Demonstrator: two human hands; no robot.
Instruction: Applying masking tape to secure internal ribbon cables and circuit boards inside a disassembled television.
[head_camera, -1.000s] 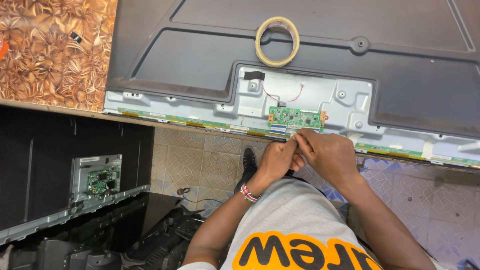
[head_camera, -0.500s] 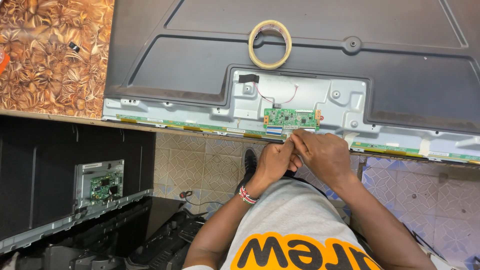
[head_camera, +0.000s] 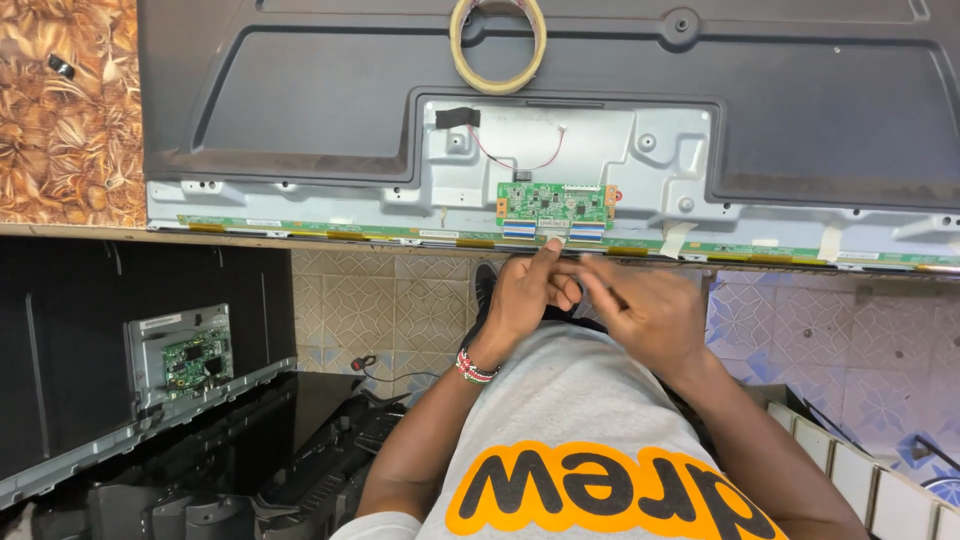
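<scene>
Two hands, left and right (both empty, fingers loose), below one green circuit board.

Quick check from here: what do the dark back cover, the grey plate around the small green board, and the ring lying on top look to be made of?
Back cover: likely moulded plastic, matte dark grey with pressed ribs.
Grey plate: apparently stamped sheet metal, dull silver, with punched holes and screw bosses.
Green board: circuit laminate, green coated.
Ring: looks like a roll of beige tape, semi-glossy.

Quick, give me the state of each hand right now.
Left hand: fingers loosely curled, one fingertip raised toward the green circuit board; nothing visibly held.
Right hand: blurred, fingers partly curled; its grip cannot be told.
</scene>
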